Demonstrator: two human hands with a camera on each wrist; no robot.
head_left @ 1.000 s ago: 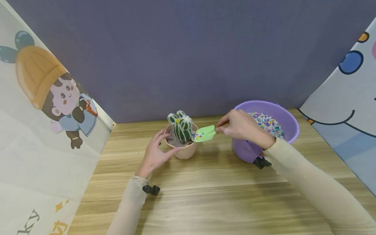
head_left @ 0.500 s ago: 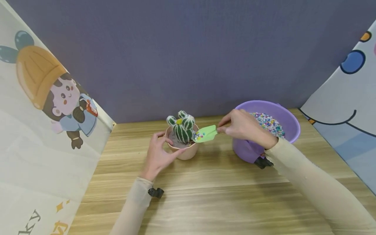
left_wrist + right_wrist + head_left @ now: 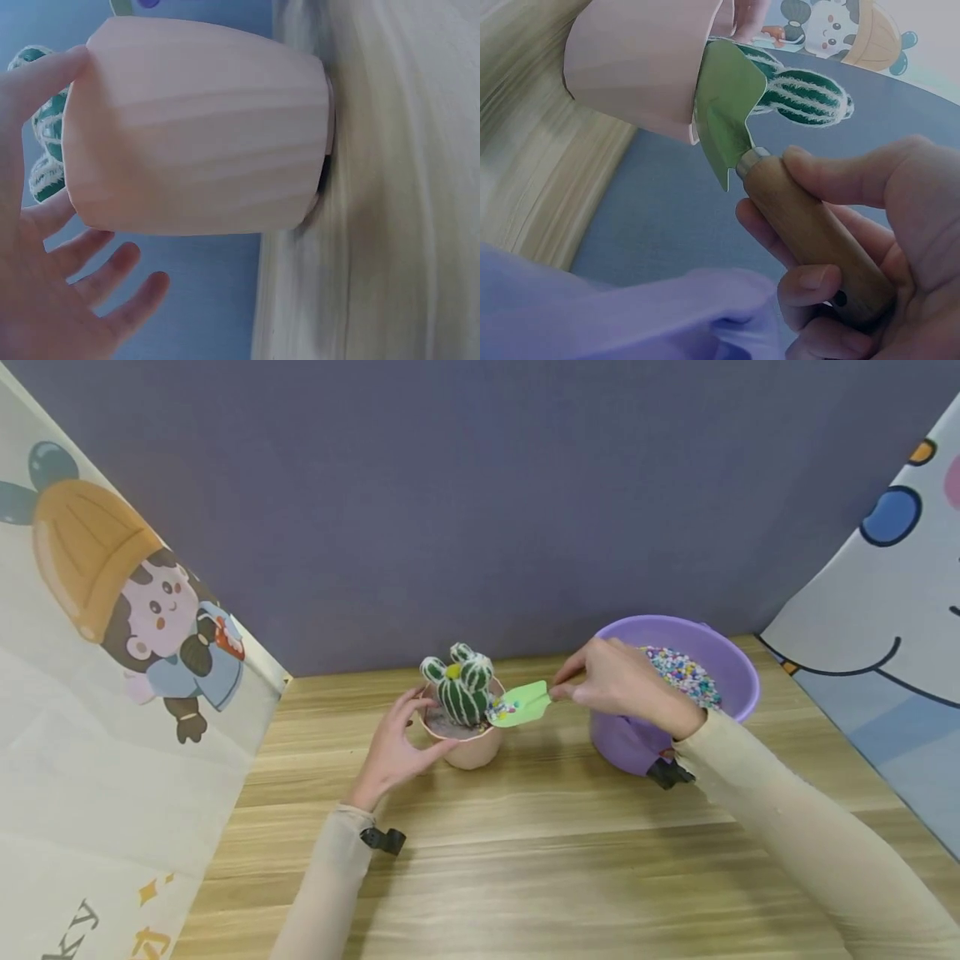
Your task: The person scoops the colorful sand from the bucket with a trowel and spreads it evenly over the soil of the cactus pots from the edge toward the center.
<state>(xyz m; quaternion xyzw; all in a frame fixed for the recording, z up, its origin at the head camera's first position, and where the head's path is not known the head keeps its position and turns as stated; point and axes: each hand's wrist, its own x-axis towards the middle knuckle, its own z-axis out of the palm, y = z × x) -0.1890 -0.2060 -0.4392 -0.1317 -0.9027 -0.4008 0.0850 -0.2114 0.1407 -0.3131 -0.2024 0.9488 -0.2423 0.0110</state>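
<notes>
A green knitted cactus [image 3: 461, 700] with white stripes and a yellow flower stands in a pale pink flowerpot [image 3: 472, 752]. My left hand [image 3: 393, 752] holds the pot at its rim, thumb on the near side and index finger across from it; the other fingers are spread, as the left wrist view shows. My right hand [image 3: 618, 685] grips the wooden handle [image 3: 810, 232] of a small green trowel [image 3: 528, 702]. The trowel's blade tip lies at the pot's right rim beside the cactus, with colourful beads [image 3: 502, 708] on it. Greyish filling [image 3: 442, 724] shows inside the pot.
A purple bucket [image 3: 731, 672] with many colourful beads [image 3: 686, 677] stands on the wooden table [image 3: 525, 877] under my right forearm. Behind is a dark blue-grey wall [image 3: 480, 510]. Printed white panels [image 3: 112, 735] border both sides.
The cactus has turned and leans slightly more to the left. My left hand moved a little along the rim and back. The trowel stays at the rim with beads on it.
</notes>
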